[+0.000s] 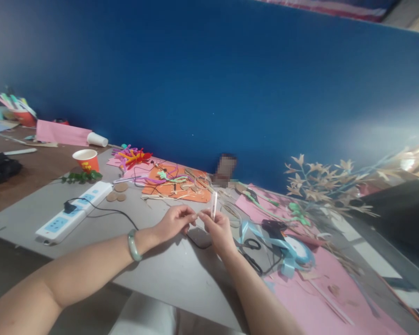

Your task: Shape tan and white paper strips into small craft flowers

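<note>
My right hand (pixel 220 229) is closed around a slim white pen-like stick (pixel 214 204), which stands upright between its fingers. Close beside it, my left hand (pixel 177 220) has thumb and fingers pinched together; anything held there is too small to make out. The two sets of fingertips almost meet above the grey board (pixel 150 274). A black cord (pixel 117 214) passes beneath the hands. Right of them lie black-handled scissors (pixel 252 245), a dark glue gun (pixel 274 228) and a roll of light blue ribbon (pixel 299 251).
A white power strip (pixel 75 211) and a red paper cup (pixel 86 160) stand on the left. Colourful pipe cleaners (pixel 136 157) and an orange sheet (pixel 195 191) lie behind the hands. Pink paper (pixel 310 298) and dried flowers (pixel 317 179) are on the right. A blue partition (pixel 195 83) rises behind.
</note>
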`<state>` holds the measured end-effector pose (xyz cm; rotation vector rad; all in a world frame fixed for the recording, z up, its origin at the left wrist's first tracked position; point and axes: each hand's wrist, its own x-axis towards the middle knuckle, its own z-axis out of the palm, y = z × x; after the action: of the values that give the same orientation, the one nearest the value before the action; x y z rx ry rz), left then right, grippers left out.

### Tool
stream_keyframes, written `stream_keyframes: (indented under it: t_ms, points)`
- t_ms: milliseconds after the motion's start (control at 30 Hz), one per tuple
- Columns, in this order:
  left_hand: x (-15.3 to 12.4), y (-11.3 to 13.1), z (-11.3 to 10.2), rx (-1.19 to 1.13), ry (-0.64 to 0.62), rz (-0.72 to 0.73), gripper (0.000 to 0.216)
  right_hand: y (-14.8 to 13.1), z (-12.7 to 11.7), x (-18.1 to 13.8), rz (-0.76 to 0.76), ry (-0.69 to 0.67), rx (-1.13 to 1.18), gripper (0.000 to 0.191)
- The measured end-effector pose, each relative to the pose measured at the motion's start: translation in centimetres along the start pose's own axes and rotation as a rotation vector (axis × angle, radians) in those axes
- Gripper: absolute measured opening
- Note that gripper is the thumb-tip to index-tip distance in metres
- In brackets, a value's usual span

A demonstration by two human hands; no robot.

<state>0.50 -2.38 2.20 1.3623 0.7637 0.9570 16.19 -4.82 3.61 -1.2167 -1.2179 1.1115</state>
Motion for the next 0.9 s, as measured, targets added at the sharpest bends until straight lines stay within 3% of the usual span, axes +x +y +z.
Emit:
stream_keyframes:
  t_ms: [167,500,700,900]
  points:
    - [0.1,-0.2,-0.2,0.039,-0.025,-0.028,0.036,0.8,-0.2,0.3,0.009,0.025,0.114,0.029]
    - [-0.2,0.5,0.1,-0.034,-0.029,-0.056,0.033,1.0,-0.3,0.5,-0.015,0.047,0.056,0.031]
    - [0.0,0.8,-0.1,-0.074,0.039,-0.037,0.03,0.8,-0.6,0.4,-0.036,0.101,-0.076,0.035]
    - [0.0,0.4,-0.1,-0.046,0.04,-0.019,0.032,-0.5,0.1,-0.5,-0.119,-0.114,-0.355,0.031]
